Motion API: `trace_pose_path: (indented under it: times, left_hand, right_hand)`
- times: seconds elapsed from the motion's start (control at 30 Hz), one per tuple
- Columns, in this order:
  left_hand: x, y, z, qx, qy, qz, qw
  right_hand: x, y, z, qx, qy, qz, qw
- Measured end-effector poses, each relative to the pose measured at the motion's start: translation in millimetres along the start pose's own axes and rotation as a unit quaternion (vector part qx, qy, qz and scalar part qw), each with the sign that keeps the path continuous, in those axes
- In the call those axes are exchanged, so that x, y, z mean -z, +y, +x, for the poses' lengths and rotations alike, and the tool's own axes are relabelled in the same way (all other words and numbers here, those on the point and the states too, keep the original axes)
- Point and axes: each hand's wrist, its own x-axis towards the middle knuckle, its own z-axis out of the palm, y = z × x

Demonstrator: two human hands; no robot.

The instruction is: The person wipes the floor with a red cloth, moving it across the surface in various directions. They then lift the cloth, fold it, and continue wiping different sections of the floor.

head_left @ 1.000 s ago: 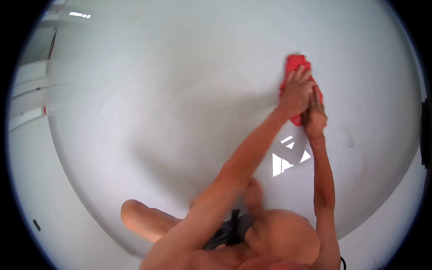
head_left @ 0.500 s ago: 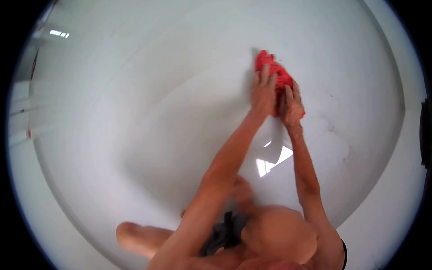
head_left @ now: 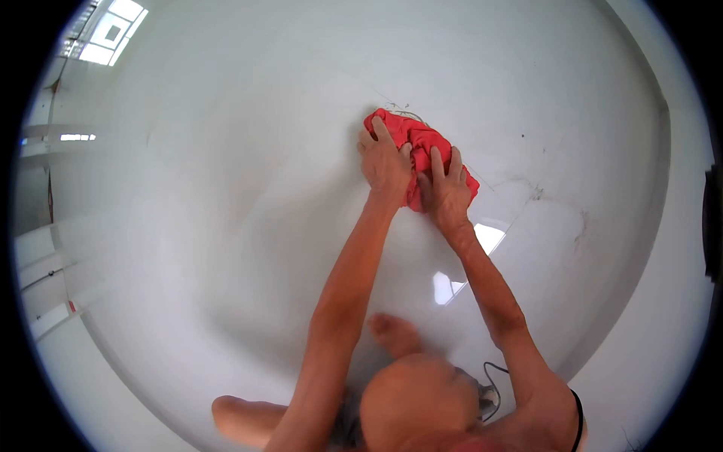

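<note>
A bunched red cloth [head_left: 423,138] lies on the pale glossy floor [head_left: 286,181]. My left hand [head_left: 385,167] presses on its left part, with fingers bent over the folds. On the cloth's lower right side, my right hand [head_left: 446,194] grips the fabric with its fingers curled forward. Both arms reach out from the bottom of the view. Beside the far edge of the cloth, dark dirt [head_left: 407,114] shows on the floor. The underside of the cloth is hidden.
More dirt marks [head_left: 538,193] lie to the right of the cloth. A white wall [head_left: 633,279] meets the floor along a grey skirting [head_left: 654,173] on the right. My bare foot [head_left: 395,335] and knee [head_left: 418,395] are below my arms. Window light reflects off the floor.
Both hands and the red cloth have moved left and slightly nearer in the view, still together. The view has also shifted, showing more bright window at upper left.
</note>
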Motion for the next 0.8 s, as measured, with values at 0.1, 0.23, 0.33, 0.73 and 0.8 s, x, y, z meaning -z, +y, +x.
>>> trace_pose_path:
  times: [0.1,0.23,0.33,0.73,0.8]
  left_hand:
    - [2,5,12,0.011,-0.024,0.009,1.0]
    - [-24,11,31,-0.05,0.007,-0.012,0.999]
    - [-34,26,41,-0.058,0.037,-0.085,0.994]
    - [58,95,86,-0.288,-0.078,-0.09,0.95]
    - [59,114,102,-0.176,-0.03,-0.362,0.915]
  right_hand:
    - [-6,5,-2,0.014,0.028,0.02,0.999]
    - [-6,11,22,-0.056,-0.005,0.037,0.998]
    - [-5,32,43,-0.082,0.007,0.051,0.995]
    - [95,71,138,-0.088,-0.013,0.072,0.993]
    - [108,83,150,-0.159,0.187,0.16,0.956]
